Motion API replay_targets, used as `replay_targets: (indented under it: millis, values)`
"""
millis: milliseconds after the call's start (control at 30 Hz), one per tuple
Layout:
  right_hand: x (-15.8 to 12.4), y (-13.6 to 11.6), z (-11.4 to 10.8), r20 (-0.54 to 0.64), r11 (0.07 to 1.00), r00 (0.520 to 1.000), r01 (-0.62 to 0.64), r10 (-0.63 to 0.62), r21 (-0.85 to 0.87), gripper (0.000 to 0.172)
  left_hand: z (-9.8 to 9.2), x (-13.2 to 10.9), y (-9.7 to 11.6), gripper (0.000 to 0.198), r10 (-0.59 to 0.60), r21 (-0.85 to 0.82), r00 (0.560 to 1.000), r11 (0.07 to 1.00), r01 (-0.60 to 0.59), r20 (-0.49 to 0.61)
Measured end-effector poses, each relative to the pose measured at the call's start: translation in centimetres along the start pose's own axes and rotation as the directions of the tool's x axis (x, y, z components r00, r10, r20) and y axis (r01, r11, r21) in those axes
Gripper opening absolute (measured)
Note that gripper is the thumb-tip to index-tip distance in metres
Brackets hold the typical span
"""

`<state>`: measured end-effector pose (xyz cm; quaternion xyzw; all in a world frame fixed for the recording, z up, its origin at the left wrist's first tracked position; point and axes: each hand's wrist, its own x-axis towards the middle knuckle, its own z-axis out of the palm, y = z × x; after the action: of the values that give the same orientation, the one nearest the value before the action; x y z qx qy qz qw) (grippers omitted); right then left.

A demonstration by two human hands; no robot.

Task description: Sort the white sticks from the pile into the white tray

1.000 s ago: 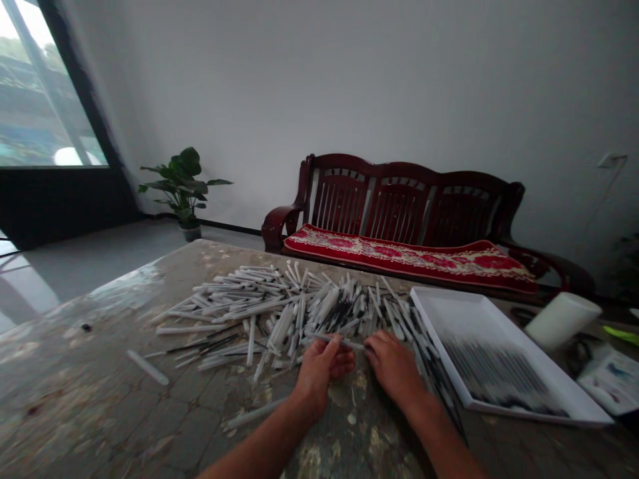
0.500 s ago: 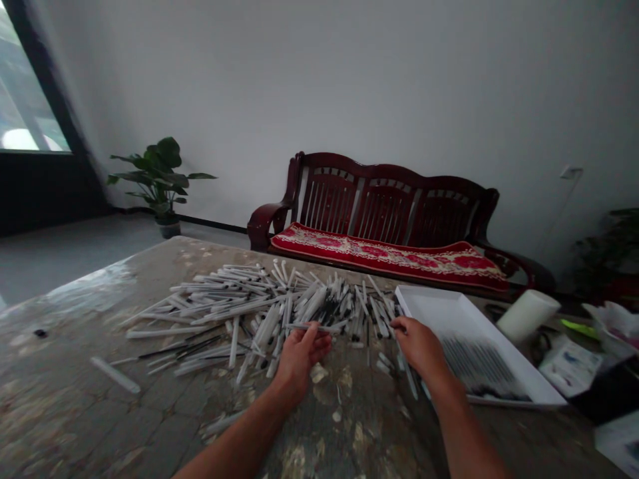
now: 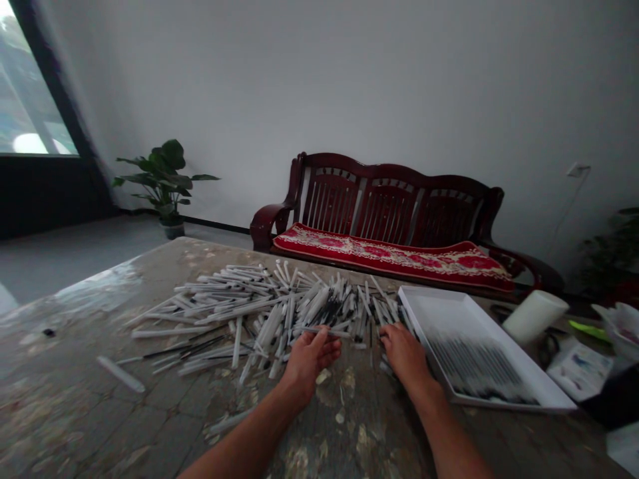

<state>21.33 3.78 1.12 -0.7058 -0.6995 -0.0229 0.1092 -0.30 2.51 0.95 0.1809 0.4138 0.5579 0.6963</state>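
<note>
A wide pile of thin pen-like sticks (image 3: 234, 296), whitish and translucent with some black parts, spreads over the table. At its front edge my left hand (image 3: 312, 359) pinches one thin pen-like stick (image 3: 329, 331) between thumb and fingers, holding it roughly level. To the right, my right hand (image 3: 403, 349) is low over the table, between the pile and the white tray. Its fingers are curled downward and closed; what they hold, if anything, is hidden. Dark and whitish pieces lie beside and partly under that hand.
A shallow white tray (image 3: 544, 400) at the right holds a row of similar dark sticks. Beyond it are a white roll (image 3: 535, 317) and a printed white box (image 3: 579, 366). A wooden bench (image 3: 384, 199) and potted plant (image 3: 167, 179) stand behind the table (image 3: 164, 432).
My right hand has moved left, away from the tray and towards the pile's front edge. My left hand keeps the stick and has shifted slightly right. The view has turned a little.
</note>
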Motion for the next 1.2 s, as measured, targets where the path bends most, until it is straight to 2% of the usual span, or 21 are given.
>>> replay_targets:
  millis: [133, 233, 300, 367, 433, 500, 667, 767, 1033, 1200]
  values:
    - [-0.2, 0.0, -0.1, -0.084, 0.996, 0.996, 0.039, -0.033, 0.077, 0.017, 0.0, 0.1, 0.1, 0.009, 0.007, -0.008, 1.000, 1.000, -0.007, -0.014]
    - [-0.1, -0.9, 0.2, -0.185, 0.929, 0.982, 0.112, -0.048, 0.354, 0.017, 0.2, 0.4, 0.3, 0.010, 0.022, -0.004, 1.000, 1.000, -0.022, -0.006]
    - [-0.1, -2.0, 0.6, -0.174, 0.786, 0.985, 0.111, -0.004, 0.608, 0.016, 0.2, 0.6, 0.4, 0.008, 0.044, -0.006, 0.999, 0.999, -0.044, 0.006]
    - [-0.1, -3.3, 1.2, -0.102, 0.586, 0.993, 0.049, 0.058, 0.809, 0.015, 0.2, 0.9, 0.5, 0.008, 0.066, -0.009, 0.998, 0.998, -0.066, 0.021]
    - [-0.2, -4.6, 1.6, -0.039, 0.417, 0.994, -0.007, 0.102, 0.909, 0.016, 0.2, 1.1, 0.6, 0.008, 0.081, -0.010, 0.996, 0.997, -0.080, 0.035]
    - [-0.3, -5.6, 1.8, -0.027, 0.337, 0.991, -0.020, 0.133, 0.941, 0.017, 0.2, 1.1, 0.6, 0.005, 0.083, -0.010, 0.996, 0.997, -0.083, 0.037]
    - [-0.3, -6.1, 1.7, -0.085, 0.338, 0.976, 0.012, 0.201, 0.941, 0.019, 0.3, 1.2, 0.5, 0.004, 0.086, 0.001, 0.996, 0.996, -0.086, 0.023]
    - [-0.3, -6.1, 1.7, -0.093, 0.330, 0.974, 0.020, 0.208, 0.944, 0.020, 0.3, 1.3, 0.4, 0.004, 0.090, 0.003, 0.996, 0.996, -0.090, 0.028]
    - [-0.7, -6.8, 1.3, -0.158, 0.366, 0.964, 0.071, 0.214, 0.928, 0.018, 0.1, 1.6, 0.1, 0.012, 0.091, 0.003, 0.994, 0.996, -0.092, 0.066]
    - [-0.7, -7.0, 0.8, -0.172, 0.394, 0.961, 0.074, 0.219, 0.916, 0.018, -0.1, 1.6, 0.2, 0.011, 0.075, -0.007, 0.994, 0.997, -0.075, 0.080]
